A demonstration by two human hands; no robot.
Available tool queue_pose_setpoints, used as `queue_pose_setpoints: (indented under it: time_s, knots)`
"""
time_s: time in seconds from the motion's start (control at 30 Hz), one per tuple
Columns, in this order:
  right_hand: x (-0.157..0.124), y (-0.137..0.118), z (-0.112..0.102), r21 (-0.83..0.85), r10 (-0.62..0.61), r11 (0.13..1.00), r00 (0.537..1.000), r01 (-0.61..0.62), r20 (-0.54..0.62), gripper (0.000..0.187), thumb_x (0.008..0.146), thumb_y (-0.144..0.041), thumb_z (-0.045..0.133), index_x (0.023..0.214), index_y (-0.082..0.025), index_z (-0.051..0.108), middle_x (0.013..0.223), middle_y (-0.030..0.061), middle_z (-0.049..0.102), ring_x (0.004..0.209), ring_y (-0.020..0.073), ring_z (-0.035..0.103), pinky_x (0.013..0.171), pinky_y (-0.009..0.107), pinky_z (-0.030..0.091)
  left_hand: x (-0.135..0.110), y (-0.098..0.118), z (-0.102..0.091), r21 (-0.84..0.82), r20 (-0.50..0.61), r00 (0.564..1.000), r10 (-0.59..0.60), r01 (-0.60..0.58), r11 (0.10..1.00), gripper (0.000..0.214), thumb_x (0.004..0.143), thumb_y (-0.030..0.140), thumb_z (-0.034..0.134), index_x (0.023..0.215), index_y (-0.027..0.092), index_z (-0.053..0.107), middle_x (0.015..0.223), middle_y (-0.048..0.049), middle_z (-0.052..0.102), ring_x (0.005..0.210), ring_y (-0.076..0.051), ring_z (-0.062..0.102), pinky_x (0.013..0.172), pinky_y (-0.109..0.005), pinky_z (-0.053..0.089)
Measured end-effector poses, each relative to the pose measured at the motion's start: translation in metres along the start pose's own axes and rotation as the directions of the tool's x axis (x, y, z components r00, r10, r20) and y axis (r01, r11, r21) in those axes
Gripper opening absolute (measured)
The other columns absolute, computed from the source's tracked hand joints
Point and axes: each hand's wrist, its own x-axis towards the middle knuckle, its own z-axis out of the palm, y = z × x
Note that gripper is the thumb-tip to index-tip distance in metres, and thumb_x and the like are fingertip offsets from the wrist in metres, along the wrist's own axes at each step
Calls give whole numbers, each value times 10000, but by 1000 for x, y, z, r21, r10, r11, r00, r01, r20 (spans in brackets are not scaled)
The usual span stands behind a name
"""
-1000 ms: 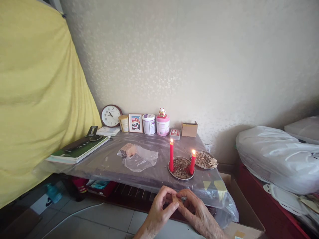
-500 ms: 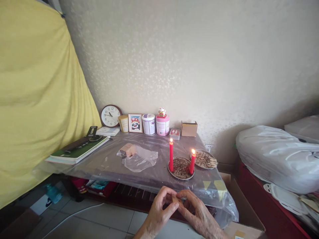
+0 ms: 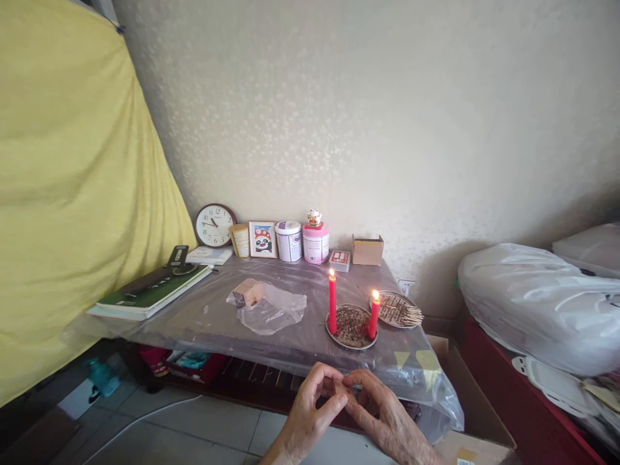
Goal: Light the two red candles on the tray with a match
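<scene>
My left hand (image 3: 314,403) and my right hand (image 3: 380,410) meet in front of the table's near edge. Between their fingertips they pinch a small orange-brown box (image 3: 343,389), which looks like a matchbox and is mostly covered by the fingers. Just beyond, a round metal plate (image 3: 351,345) holds dark grains. Two lit red candles stand in it, a taller candle (image 3: 332,303) on the left and a shorter candle (image 3: 374,316) on the right, slightly tilted. Behind it, a second plate (image 3: 382,294) carries thin pale sticks (image 3: 411,316) that look like matches.
A wooden block (image 3: 248,292) and a crumpled plastic bag (image 3: 274,313) lie mid-table. Along the wall stand a clock (image 3: 216,225), a panda picture (image 3: 263,239), tins (image 3: 289,242) and an open cardboard box (image 3: 368,250). Books (image 3: 155,294) rest at left; a white bag (image 3: 533,303) is at right.
Both hands stay in place, and the small box between the fingertips has turned slightly, showing less of its face. The candles and other objects stand as before.
</scene>
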Motion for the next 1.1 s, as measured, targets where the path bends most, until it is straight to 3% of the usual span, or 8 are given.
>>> queue_pose_setpoints:
  time_s: [0.47, 1.1]
  knots:
    - [-2, 4, 1, -3, -2, 1000, 1000, 2, -14, 251, 880, -455, 522, 984, -238, 596, 942, 0, 599, 678, 108, 575, 618, 209, 460, -1, -6, 0, 1, 32, 999, 21, -21, 1000, 174, 808, 282, 577, 954, 188, 563, 922, -41, 592, 855, -193, 599, 799, -318, 464]
    - [-2, 0, 0, -23, -5, 1000, 1000, 5, -22, 254, 878, -462, 520, 950, -237, 613, 881, -3, 605, 686, 118, 582, 598, 211, 458, -2, 2, 1, -22, 23, 1000, 1, -1, 1000, 157, 805, 266, 583, 942, 192, 567, 925, -41, 603, 851, -195, 604, 794, -320, 469]
